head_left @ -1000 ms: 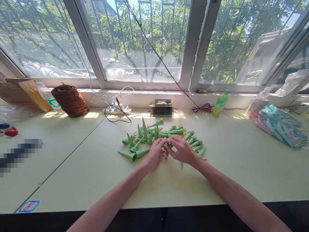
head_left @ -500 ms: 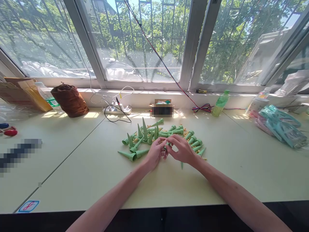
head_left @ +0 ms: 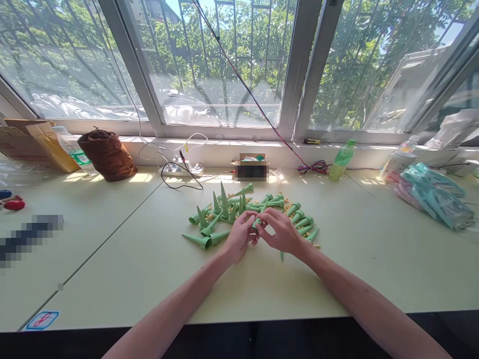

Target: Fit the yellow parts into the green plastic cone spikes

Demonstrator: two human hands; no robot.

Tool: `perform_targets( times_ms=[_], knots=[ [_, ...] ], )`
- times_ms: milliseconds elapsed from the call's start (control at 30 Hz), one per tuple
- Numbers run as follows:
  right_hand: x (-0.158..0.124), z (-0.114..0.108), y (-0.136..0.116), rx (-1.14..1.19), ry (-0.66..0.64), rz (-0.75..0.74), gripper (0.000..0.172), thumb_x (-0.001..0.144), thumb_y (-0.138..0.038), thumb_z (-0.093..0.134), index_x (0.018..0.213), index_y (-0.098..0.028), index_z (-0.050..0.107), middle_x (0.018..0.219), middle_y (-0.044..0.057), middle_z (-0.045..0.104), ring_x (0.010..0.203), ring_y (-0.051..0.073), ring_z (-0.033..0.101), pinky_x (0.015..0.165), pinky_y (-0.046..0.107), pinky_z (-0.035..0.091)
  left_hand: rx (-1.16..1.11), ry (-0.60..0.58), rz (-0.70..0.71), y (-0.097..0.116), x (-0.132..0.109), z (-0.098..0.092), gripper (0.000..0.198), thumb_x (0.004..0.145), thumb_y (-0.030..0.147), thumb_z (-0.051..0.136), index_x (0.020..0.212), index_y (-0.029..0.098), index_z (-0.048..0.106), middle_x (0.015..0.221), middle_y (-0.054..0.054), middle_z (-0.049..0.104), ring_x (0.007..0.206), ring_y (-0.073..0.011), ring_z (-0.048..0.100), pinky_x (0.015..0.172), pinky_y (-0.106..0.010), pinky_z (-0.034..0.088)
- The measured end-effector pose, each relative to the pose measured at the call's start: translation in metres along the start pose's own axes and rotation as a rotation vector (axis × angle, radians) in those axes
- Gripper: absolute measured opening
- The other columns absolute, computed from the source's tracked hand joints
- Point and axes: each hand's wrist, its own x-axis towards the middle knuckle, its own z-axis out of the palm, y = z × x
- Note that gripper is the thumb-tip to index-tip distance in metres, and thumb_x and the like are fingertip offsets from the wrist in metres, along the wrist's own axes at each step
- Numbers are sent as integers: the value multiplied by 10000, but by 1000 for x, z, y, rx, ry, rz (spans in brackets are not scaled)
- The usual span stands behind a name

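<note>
Near the middle of the table my left hand and my right hand meet, fingers closed around one green plant watering spike. Its wide collar shows between the fingertips; the rest is partly covered. Beyond and beside the hands spreads a pile of similar green spikes, some standing point up like the tall spike, others lying down like the spike at the left. Small tan pieces are scattered among them; their kind is too small to make out.
A brown leather-like bag, a power strip with cables and a small box stand along the window sill. A green bottle and teal plastic packages are on the right. A table seam runs at the left.
Between the fingertips, the held spike has turned slightly and more of its green shows. Both hands stay in nearly the same place; the pile looks unchanged.
</note>
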Motion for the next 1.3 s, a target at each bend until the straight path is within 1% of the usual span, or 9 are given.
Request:
perform_targets(
  times_ms=[233,367,500,667,767,900,1033,1167,1300],
  knots=[
    [0,-4,9,-34,14,80,106,967,-252,482,1006,-213,572,900,59,613,792,180,588,722,305,475,41,61,32,0,1,0,449,739,536,739,936,191,529,628,69,498,409,-47,456,376,-169,346],
    [2,-11,21,-119,58,198,125,971,-272,475,993,-205,579,937,68,620,777,180,588,730,301,468,71,59,14,-1,2,0,489,706,513,773,981,178,547,678,30,572,430,-62,480,362,-180,352],
    [3,-17,37,-235,55,318,129,952,-242,477,1003,-188,583,930,77,623,797,203,588,742,310,450,94,61,-24,0,0,0,497,688,485,790,997,166,568,740,2,621,404,-51,455,338,-183,318],
    [-1,-25,56,-448,-5,450,160,890,-183,517,1027,-161,597,929,105,631,885,253,587,815,357,394,108,40,-41,0,0,-1,438,728,444,763,999,157,574,783,-24,667,351,-20,382,337,-180,282],
    [-5,-30,68,-507,-57,526,179,867,-184,533,1029,-160,604,947,108,634,909,262,581,831,369,358,117,32,-40,-3,1,-2,421,751,428,746,1018,154,572,806,-41,683,354,-16,372,345,-176,279],
    [-10,-30,78,-491,-136,573,142,855,-202,544,970,-167,619,942,102,637,922,253,577,840,365,337,123,23,-46,-4,1,-3,417,759,421,739,1031,157,566,803,-42,684,358,-20,370,349,-177,275],
    [-12,-27,81,-480,-188,596,138,847,-226,560,946,-167,636,960,98,656,960,258,571,844,361,330,122,18,-50,-2,-1,-2,434,750,426,747,1034,154,565,788,-37,673,365,-22,371,350,-179,264],
    [-13,-24,83,-491,-216,616,171,850,-241,567,975,-163,652,1031,105,670,1012,264,550,871,361,320,125,6,-63,1,-2,0,443,741,435,755,1027,151,570,770,-30,662,367,-22,367,353,-183,260],
    [-14,-21,85,-498,-284,651,222,877,-263,553,1038,-151,657,1115,115,662,1053,278,533,894,375,322,115,2,-68,1,-2,1,451,731,428,764,1026,148,569,775,-31,659,365,-19,367,351,-184,255]
  ],
)
